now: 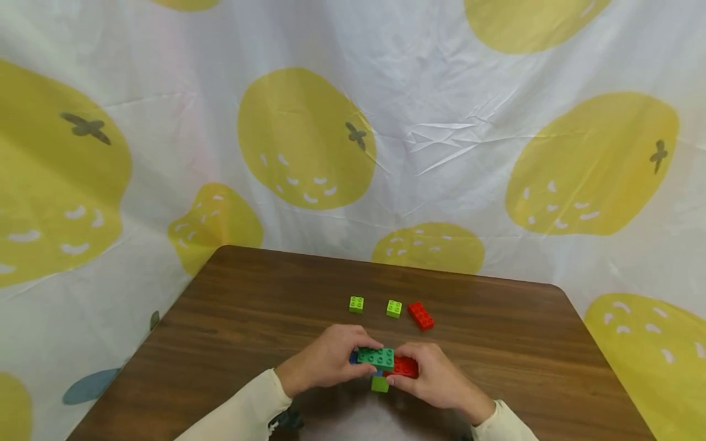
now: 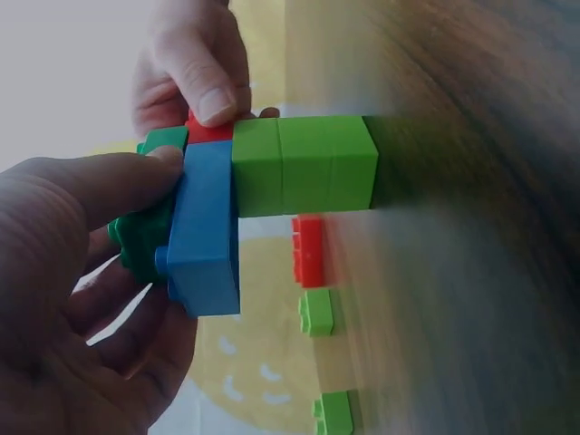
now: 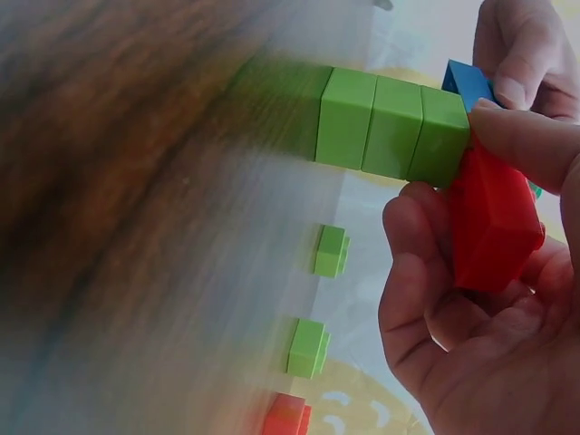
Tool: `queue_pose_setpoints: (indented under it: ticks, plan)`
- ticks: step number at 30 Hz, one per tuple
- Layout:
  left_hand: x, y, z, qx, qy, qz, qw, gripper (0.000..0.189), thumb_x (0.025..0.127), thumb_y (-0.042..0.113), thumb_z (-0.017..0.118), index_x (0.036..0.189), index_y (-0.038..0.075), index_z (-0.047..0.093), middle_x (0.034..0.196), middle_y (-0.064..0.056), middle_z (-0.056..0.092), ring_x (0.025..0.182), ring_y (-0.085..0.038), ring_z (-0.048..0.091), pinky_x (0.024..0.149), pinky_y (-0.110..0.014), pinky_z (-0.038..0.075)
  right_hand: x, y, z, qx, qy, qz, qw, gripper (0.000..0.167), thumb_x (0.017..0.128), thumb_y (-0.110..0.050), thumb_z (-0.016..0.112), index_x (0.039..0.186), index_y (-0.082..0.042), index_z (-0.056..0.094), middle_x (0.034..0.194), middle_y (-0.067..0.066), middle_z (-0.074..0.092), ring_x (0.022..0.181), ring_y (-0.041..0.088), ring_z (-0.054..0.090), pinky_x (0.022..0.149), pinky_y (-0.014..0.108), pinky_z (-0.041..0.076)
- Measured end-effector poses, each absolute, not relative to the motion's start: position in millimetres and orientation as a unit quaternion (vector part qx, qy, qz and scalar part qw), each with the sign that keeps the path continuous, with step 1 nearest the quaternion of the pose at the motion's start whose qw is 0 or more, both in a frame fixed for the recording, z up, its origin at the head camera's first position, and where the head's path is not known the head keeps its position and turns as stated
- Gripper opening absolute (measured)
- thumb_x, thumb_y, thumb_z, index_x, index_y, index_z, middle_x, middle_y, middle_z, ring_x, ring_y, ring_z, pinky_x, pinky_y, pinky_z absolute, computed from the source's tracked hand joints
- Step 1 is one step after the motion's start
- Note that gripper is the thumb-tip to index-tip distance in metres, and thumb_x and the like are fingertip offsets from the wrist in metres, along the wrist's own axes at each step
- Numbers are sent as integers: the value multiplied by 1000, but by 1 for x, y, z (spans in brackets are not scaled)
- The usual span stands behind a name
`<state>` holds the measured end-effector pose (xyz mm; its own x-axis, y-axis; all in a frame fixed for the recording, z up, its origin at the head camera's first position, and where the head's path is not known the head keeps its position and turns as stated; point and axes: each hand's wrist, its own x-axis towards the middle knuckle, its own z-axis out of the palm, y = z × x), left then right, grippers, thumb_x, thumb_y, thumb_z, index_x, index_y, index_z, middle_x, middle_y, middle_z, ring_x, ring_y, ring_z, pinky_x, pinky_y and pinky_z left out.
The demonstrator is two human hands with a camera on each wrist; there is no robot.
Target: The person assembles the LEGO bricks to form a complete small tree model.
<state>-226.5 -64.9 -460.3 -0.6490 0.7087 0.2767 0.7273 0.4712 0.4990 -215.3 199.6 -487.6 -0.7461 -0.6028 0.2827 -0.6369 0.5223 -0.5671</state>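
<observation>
A column of stacked light-green bricks (image 2: 304, 168) stands on the table and bears a blue brick (image 2: 207, 227) and a red brick (image 3: 494, 222) side by side. On top of these lies a dark-green brick (image 1: 376, 358), partly hidden by fingers. My left hand (image 1: 333, 358) pinches the dark-green brick between thumb and fingers, beside the blue one. My right hand (image 1: 432, 375) holds the red brick, its thumb in front and its fingers behind. The blue brick overhangs the column to the left, the red brick to the right.
Behind the hands on the brown wooden table (image 1: 248, 294) lie two small light-green bricks, one on the left (image 1: 356, 304) and one nearer the middle (image 1: 394, 309). A loose red brick (image 1: 421, 316) lies right of them. A fruit-patterned cloth (image 1: 430, 153) hangs behind the table.
</observation>
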Motion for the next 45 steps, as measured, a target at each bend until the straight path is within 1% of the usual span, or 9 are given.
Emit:
queue_pose_setpoints:
  ticks: [5, 11, 17, 23, 29, 36, 38, 40, 45]
  plan:
    - [-228, -65, -459, -417, -860, -294, 29, 37, 91, 30, 85, 125, 16, 78, 105, 4, 75, 82, 5, 58, 72, -10, 46, -218, 199, -485, 361, -869, 337, 33, 18, 90, -31, 86, 99, -22, 73, 85, -12, 67, 69, -3, 53, 56, 18, 46]
    - [-230, -62, -457, -405, -866, -294, -2, 36, 90, 32, 86, 122, 17, 79, 106, 7, 75, 80, 4, 57, 71, -12, 47, -215, 200, -485, 346, -876, 336, 21, 19, 88, -29, 88, 98, -25, 72, 83, -16, 64, 67, -3, 52, 55, 19, 45]
    - [-229, -62, -459, -393, -866, -308, -20, 34, 89, 31, 87, 120, 19, 79, 109, 9, 76, 84, 4, 59, 74, -14, 50, -213, 199, -487, 339, -875, 347, 6, 18, 90, -32, 86, 98, -24, 72, 83, -15, 65, 67, -4, 53, 54, 19, 45]
    - [-230, -61, -463, -380, -857, -346, -33, 31, 89, 30, 87, 118, 21, 78, 113, 9, 77, 86, 4, 61, 77, -16, 51, -213, 201, -487, 337, -874, 349, 12, 18, 89, -31, 87, 96, -23, 73, 78, -16, 64, 63, -5, 51, 51, 19, 44]
    - [-229, -61, -469, -368, -854, -365, -39, 32, 88, 28, 89, 117, 23, 76, 110, 12, 76, 87, 3, 61, 79, -18, 52, -213, 200, -484, 339, -876, 342, -3, 18, 88, -32, 88, 95, -23, 73, 77, -16, 63, 62, -5, 52, 51, 20, 47]
    - [-226, -63, -474, -361, -836, -409, -57, 33, 89, 29, 88, 118, 25, 73, 106, 11, 73, 87, 1, 62, 80, -19, 54, -216, 201, -484, 361, -866, 346, -12, 15, 93, -33, 83, 99, -23, 73, 80, -15, 64, 62, -5, 52, 51, 20, 47]
    - [-227, -63, -474, -359, -832, -419, -57, 32, 89, 29, 88, 117, 25, 74, 106, 11, 73, 87, 1, 62, 81, -20, 54, -218, 202, -483, 373, -859, 350, -8, 13, 95, -32, 80, 100, -23, 73, 81, -14, 66, 63, -5, 53, 53, 20, 49]
    - [-228, -64, -474, -357, -830, -425, -58, 32, 88, 30, 88, 117, 25, 74, 105, 11, 73, 87, 1, 62, 81, -20, 54, -221, 202, -481, 379, -853, 359, -5, 12, 98, -31, 76, 104, -21, 75, 85, -12, 70, 68, -4, 59, 59, 21, 53]
    - [-230, -67, -474, -352, -829, -431, -62, 33, 88, 32, 89, 116, 24, 74, 104, 10, 73, 86, 0, 62, 80, -21, 54, -231, 203, -475, 359, -853, 380, -3, 23, 105, -32, 67, 113, -13, 78, 98, -7, 78, 84, 2, 71, 75, 27, 61]
